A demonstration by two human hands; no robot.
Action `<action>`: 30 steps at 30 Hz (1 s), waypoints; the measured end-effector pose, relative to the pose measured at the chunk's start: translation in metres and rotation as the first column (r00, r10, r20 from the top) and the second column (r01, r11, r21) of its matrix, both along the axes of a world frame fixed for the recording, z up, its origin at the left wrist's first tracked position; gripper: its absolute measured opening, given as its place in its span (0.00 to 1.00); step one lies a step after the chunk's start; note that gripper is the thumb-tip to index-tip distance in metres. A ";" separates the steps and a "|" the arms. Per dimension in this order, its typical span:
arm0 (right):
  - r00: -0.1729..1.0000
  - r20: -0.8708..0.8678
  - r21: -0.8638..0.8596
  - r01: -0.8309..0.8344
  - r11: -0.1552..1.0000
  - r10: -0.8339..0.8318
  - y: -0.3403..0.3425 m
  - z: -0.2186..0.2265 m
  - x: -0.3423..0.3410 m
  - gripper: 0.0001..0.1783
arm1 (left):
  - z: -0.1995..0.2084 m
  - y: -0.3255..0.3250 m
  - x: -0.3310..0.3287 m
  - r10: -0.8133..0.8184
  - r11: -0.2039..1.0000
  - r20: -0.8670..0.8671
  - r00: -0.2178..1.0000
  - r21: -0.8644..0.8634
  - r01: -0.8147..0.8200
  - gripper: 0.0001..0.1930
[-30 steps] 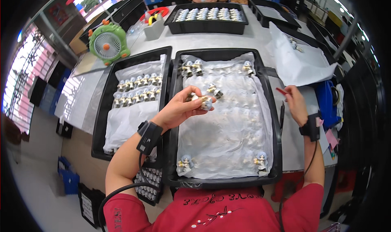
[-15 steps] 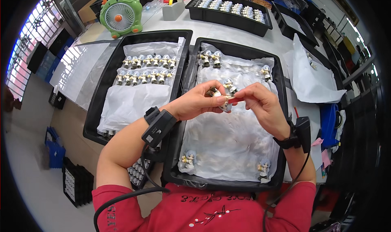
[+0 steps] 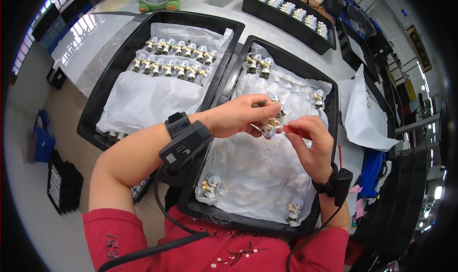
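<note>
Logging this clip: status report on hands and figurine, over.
Left hand holds small figurine. Right hand pinches red tool against it. Both over right tray; nothing in the way.

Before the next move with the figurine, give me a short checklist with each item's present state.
1. Small figurine held in left hand: ok, pinched by the fingers.
2. Red tool gripped in right hand: ok, tip right beside the figurine.
3. Work held over the right black tray: ok.
4. Tray's white liner has free space: ok, loose figurines only near the corners.
5. Whether the tool tip touches the figurine: cannot tell, fingers hide the contact.
6. Left black tray rows undisturbed: ok.
</note>
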State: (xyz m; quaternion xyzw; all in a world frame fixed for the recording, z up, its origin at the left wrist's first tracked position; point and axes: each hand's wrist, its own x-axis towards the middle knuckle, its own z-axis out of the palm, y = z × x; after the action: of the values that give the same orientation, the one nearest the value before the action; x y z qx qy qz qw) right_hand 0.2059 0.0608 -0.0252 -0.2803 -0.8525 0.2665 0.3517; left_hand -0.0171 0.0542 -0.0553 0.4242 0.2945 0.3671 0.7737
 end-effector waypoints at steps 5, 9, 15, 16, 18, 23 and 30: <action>0.998 0.042 0.051 -0.041 0.998 0.039 0.001 -0.001 0.003 0.12 | 0.009 -0.003 0.003 -0.026 0.999 -0.080 0.996 -0.047 0.022 0.15; 0.994 0.070 0.098 -0.085 0.992 0.078 0.001 -0.001 0.001 0.13 | 0.010 -0.004 0.004 -0.015 0.999 -0.109 0.994 -0.043 0.010 0.20; 0.980 0.149 0.190 -0.160 0.969 0.133 -0.002 -0.005 -0.003 0.14 | 0.006 -0.003 0.004 -0.002 1.000 -0.146 0.989 -0.001 0.002 0.14; 0.975 0.182 0.225 -0.164 0.960 0.124 -0.002 -0.006 -0.004 0.15 | 0.006 -0.003 0.004 -0.005 1.000 -0.145 0.989 0.001 0.005 0.14; 0.971 0.204 0.242 -0.174 0.955 0.126 -0.004 -0.004 -0.006 0.15 | 0.004 -0.002 0.004 -0.005 1.000 -0.144 0.990 0.002 0.006 0.15; 0.965 0.241 0.256 -0.167 0.952 0.104 -0.006 -0.002 -0.001 0.14 | 0.006 -0.004 0.004 -0.029 0.999 -0.160 0.987 -0.040 0.023 0.15; 0.989 0.091 0.334 -0.142 0.932 0.118 -0.007 -0.008 -0.004 0.15 | 0.007 -0.002 0.007 0.007 0.999 -0.152 0.988 -0.050 -0.015 0.16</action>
State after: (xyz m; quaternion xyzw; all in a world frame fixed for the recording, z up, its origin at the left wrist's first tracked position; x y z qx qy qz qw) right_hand 0.2024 0.0534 -0.0329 -0.1676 -0.9140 0.1282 0.3466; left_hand -0.0102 0.0518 -0.0482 0.4296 0.3639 0.3304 0.7575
